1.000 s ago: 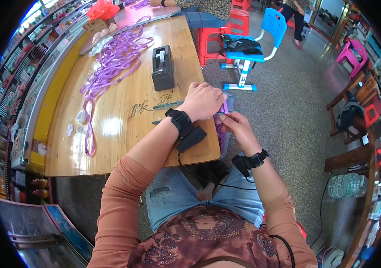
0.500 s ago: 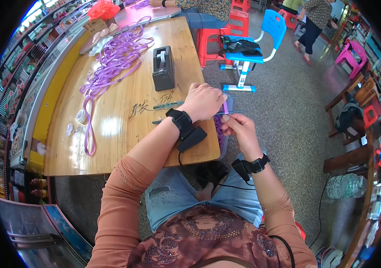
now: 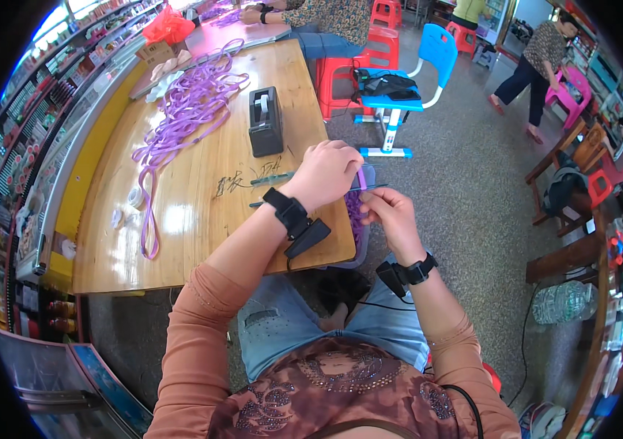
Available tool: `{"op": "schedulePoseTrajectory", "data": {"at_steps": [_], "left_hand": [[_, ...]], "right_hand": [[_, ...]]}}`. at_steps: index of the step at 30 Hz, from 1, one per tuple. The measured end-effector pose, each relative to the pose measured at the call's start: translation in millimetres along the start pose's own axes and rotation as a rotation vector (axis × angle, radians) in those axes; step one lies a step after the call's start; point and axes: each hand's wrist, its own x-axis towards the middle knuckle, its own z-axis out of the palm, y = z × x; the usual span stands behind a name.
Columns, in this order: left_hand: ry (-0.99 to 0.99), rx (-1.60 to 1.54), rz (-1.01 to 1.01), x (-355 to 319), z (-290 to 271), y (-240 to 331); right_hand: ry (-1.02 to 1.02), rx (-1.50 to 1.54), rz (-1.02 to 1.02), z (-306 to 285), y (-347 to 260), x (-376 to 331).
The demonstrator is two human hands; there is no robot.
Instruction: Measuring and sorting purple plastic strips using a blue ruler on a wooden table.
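Observation:
Beyond the table's right edge, a short strip of purple ribbon stretches between my hands. My left hand is closed, its curled fingertips at the ribbon's upper end. Thumb and forefinger of my right hand pinch together at the lower end. Two thin dark rods lie across the tabletop, pass beneath my left hand and stick out past the edge beside the ribbon. Underneath, a clear plastic bin holds many purple pieces. Exactly how the ribbon meets the rods is hidden by my fingers.
On the wooden table stand a black tape dispenser, a heap of purple ribbon and a small white roll. A blue chair and red stools are beyond. One person sits at the far end; another walks at right.
My hands keep nearly the same pose at the ribbon, with slight shifts. The view has moved a little. At the far right, the walking person has turned and leans towards a pink chair.

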Motion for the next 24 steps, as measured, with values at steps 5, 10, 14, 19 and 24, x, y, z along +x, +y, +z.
{"op": "schedulePoseTrajectory", "data": {"at_steps": [5,10,14,19,24], "left_hand": [[-0.086,-0.028,0.107,-12.3,-13.4,23.5],[-0.126,0.025,0.171,-17.9,-5.1,23.2],[-0.133,0.008,0.143,-12.9,-2.4,26.7],[-0.058,-0.021,0.139,-10.5,7.0,18.4],[0.021,-0.072,0.218,-15.7,16.7,8.2]], "right_hand": [[0.050,-0.018,0.005,-1.7,-4.1,-0.4],[0.054,0.010,0.037,-0.6,-13.0,2.8],[0.079,0.018,0.089,1.2,-16.4,5.5],[0.071,-0.023,0.110,6.4,-36.1,0.1],[0.050,-0.106,-0.109,-3.8,-72.7,17.8]]}}
